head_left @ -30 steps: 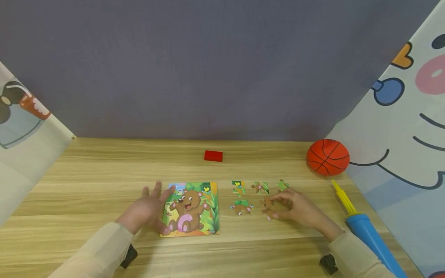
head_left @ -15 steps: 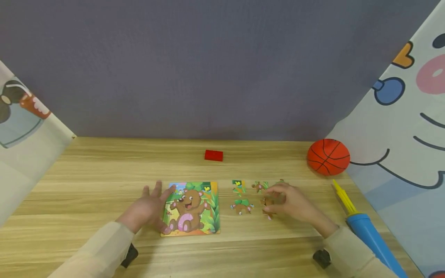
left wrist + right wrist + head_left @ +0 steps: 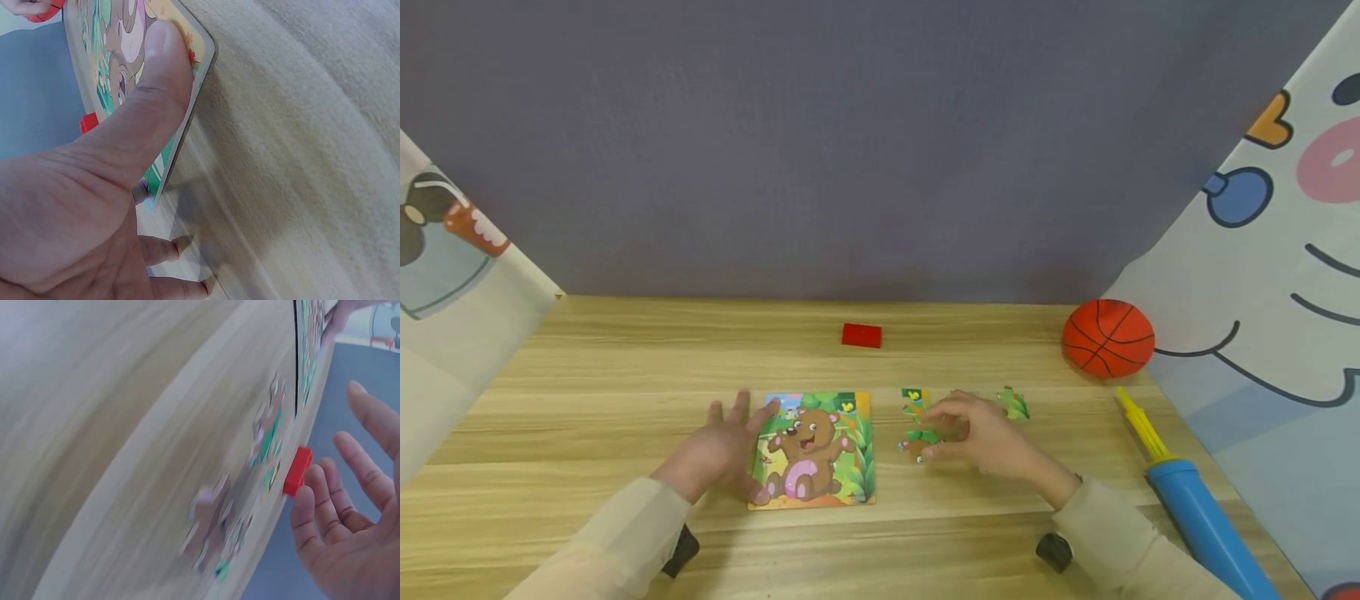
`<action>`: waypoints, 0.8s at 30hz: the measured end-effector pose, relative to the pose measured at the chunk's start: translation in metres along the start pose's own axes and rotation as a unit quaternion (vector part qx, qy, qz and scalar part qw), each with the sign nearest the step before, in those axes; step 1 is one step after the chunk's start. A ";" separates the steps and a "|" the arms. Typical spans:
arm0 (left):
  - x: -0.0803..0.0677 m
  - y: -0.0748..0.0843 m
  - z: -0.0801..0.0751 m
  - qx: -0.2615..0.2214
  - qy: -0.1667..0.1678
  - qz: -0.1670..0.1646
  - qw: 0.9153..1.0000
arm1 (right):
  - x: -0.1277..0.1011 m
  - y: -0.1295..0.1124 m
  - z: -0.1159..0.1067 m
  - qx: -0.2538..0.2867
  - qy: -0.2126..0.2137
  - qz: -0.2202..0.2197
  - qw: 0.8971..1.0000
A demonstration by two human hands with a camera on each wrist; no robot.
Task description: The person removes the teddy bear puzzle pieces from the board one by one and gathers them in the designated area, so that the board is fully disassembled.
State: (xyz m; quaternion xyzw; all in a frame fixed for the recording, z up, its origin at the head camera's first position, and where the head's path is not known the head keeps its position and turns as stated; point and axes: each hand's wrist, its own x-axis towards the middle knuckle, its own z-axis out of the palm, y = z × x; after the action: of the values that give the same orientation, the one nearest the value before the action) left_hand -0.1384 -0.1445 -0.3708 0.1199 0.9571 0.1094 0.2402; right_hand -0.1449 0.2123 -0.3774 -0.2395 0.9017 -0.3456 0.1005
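Observation:
A bear picture puzzle board (image 3: 816, 450) lies flat on the wooden table (image 3: 587, 392). My left hand (image 3: 730, 450) rests open at its left edge, fingers spread on the wood, while the thumb (image 3: 162, 56) presses the board's (image 3: 112, 62) near corner. Loose puzzle pieces (image 3: 913, 402) lie right of the board, one more at the far right (image 3: 1013, 404). My right hand (image 3: 936, 433) hovers over the middle pieces and hides some. In the right wrist view that hand (image 3: 331, 506) is open with straight fingers, above blurred pieces (image 3: 269, 437).
A small red block (image 3: 861, 335) sits behind the board, seen also in the right wrist view as a red block (image 3: 297, 470). An orange basketball (image 3: 1107, 338) and a blue pump with yellow handle (image 3: 1187, 492) lie at the right. Printed cloth panels flank both sides.
My right hand has slid left, from the rightmost loose pieces to those nearer the board. The left hand and the board have stayed put.

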 end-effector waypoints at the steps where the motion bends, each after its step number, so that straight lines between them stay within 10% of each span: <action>1: 0.000 0.000 0.000 -0.001 0.000 -0.001 1.000 | 0.002 -0.003 0.003 -0.002 -0.001 -0.001 1.000; 24: -0.004 0.002 0.001 -0.006 0.005 -0.012 1.000 | 0.038 -0.060 0.058 0.009 -0.036 0.026 0.999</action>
State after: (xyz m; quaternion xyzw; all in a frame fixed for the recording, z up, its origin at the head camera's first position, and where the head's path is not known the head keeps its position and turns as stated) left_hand -0.1338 -0.1433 -0.3692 0.1061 0.9590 0.1131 0.2373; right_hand -0.1360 0.1216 -0.3809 -0.2269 0.9003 -0.3424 0.1441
